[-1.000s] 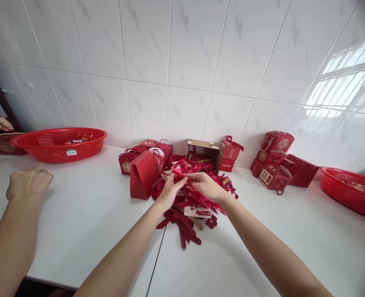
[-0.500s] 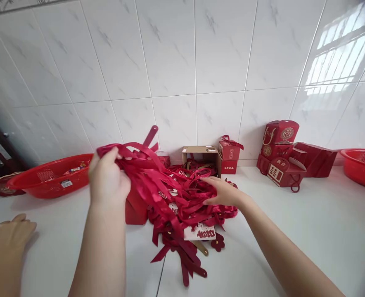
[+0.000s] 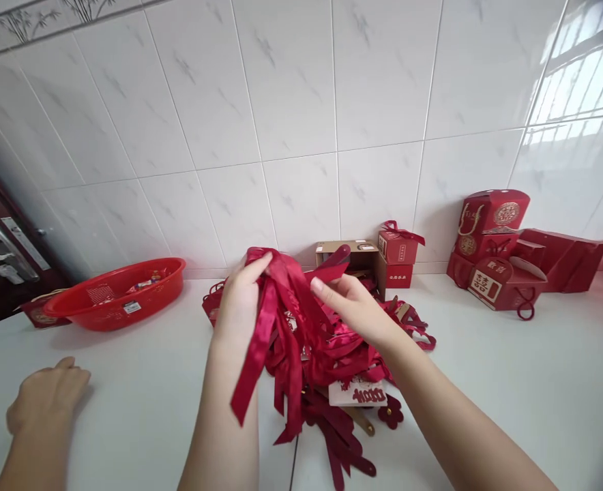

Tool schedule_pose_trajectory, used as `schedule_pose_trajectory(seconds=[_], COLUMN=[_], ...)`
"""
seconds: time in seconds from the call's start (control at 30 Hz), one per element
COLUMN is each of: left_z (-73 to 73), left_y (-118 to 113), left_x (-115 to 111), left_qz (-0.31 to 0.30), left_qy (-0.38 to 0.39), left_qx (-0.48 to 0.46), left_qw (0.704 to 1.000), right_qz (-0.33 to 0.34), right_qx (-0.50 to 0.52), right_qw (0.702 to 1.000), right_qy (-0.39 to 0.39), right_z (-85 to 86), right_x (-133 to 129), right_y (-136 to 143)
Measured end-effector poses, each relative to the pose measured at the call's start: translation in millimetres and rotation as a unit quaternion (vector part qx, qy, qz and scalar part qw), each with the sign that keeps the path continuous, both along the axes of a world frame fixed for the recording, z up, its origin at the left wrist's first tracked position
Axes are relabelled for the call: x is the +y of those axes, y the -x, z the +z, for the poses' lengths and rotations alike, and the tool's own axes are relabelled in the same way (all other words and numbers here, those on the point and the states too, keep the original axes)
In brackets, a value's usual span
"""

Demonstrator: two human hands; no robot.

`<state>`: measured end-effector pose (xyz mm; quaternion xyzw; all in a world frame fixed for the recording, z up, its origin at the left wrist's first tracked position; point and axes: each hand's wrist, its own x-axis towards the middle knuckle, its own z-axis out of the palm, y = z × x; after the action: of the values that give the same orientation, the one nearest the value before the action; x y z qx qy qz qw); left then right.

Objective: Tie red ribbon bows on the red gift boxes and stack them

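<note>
A bunch of red satin ribbons (image 3: 288,293) is gripped in my left hand (image 3: 237,300), which is raised above the counter, and the loose ends hang down. My right hand (image 3: 355,307) is closed at the bunch's right side, thumb and fingers on a red ribbon (image 3: 327,273). Underneath both hands lies a tangled heap of red ribbons (image 3: 355,354) with dark red straps (image 3: 345,443). From its front edge stick out a white card with red characters (image 3: 357,393) and a dark red flower-shaped piece (image 3: 391,412).
Another person's hand (image 3: 50,392) rests on the white counter (image 3: 132,409) at the left. Behind it stands a red plastic basket (image 3: 117,300). A brown carton (image 3: 350,247) and small red boxes (image 3: 398,256) are by the tiled wall. Red gift boxes (image 3: 496,252) stand at the right.
My left hand has moved right with its ribbons, closer to my right hand. My right hand has come up from the heap and closed on a ribbon. The view has shifted left.
</note>
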<state>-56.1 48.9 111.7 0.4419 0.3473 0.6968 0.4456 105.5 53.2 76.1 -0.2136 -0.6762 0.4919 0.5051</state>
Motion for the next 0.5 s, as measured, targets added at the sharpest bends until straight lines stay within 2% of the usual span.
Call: schedule_pose_trajectory(seconds=[0.1,0.23,0.33,0.4,0.5], left_z=[-6.5,-6.4,-0.7,3.3,6.2], left_y=[-7,-4,6,12,12], left_x=[5,9,7,4,1], left_qz=[0.007,0.0,0.04,0.061,0.047], left_qy=[-0.02,-0.043,-0.065,-0.076,-0.068], left_qx=[0.052,0.031,-0.01,-0.031,-0.036], left_qw=[0.998,0.999,0.997,0.995,0.996], right_qz=[-0.052,-0.15,-0.242,-0.262,-0.242], right_qx=[0.065,0.073,0.078,0.09,0.078], right_qw=[0.994,0.984,0.965,0.959,0.965], right_qy=[0.069,0.063,0.058,0.063,0.057], right_z=[-5.4,-15.2,-18.3,-18.7,-18.1], right_x=[10,31,44,48,47], right_y=[1,-18,-39,-50,-56])
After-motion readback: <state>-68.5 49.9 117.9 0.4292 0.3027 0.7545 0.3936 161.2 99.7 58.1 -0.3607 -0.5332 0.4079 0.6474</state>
